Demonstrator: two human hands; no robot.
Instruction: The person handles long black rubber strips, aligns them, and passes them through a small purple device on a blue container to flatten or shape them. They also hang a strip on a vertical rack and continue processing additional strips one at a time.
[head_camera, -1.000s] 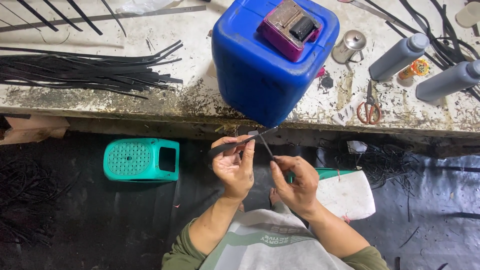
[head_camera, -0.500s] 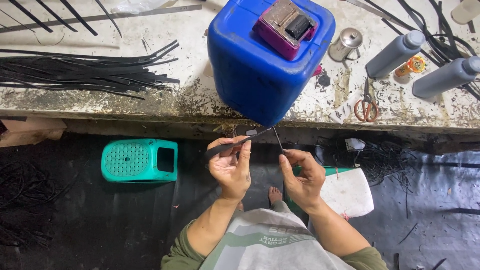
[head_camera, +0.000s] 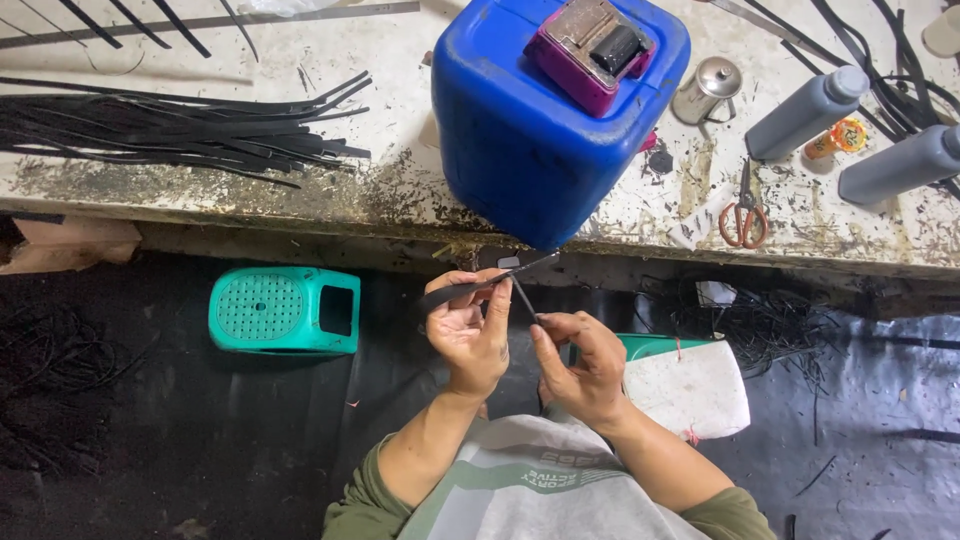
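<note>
Nearest the camera, above the person's lap, the right hand curls its thumb and forefinger shut on the lower end of a thin black strand, which rises from those fingertips up and to the left toward the other hand. The left hand, just beside it and slightly farther out, is closed on a flat black strip, pinching it between thumb and fingers so that its long axis runs nearly level, tilting upward to the right, with its free tip poking out past the fingertips toward the bench edge. The strand meets the strip close to the left fingertips, so the two hands are nearly touching and the left is the nearer to the strip's middle. Below and left of the hands a teal plastic stool lies on the dark floor. Beyond, on the stained workbench, stand a blue jerrycan, orange-handled scissors, grey bottles and a pile of black strips.
</note>
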